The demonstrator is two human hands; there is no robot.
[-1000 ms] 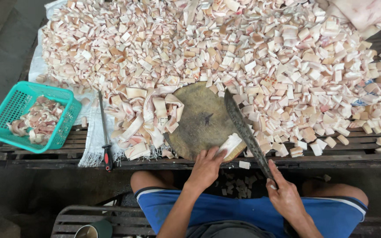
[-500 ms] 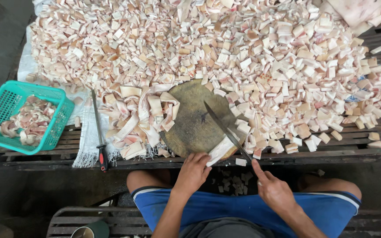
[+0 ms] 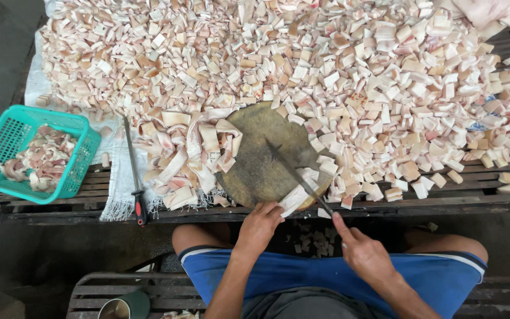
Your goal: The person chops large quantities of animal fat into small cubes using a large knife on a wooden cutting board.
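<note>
right hand [image 3: 364,254] clenched on knife [image 3: 298,177] handle | left hand [image 3: 259,223] grasping pale strip [image 3: 298,195] at near edge of round chopping block [image 3: 267,155] | blade laid across strip | cut pieces [image 3: 349,71] heaped beyond on table [image 3: 491,201] | teal basket [image 3: 30,153] far left

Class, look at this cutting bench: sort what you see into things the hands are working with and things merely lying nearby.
In use:
left hand
right hand
long knife
pale strip
round chopping block

Lying about:
green basket
sharpening rod
heap of cut pieces
uncut strips
mug
</note>
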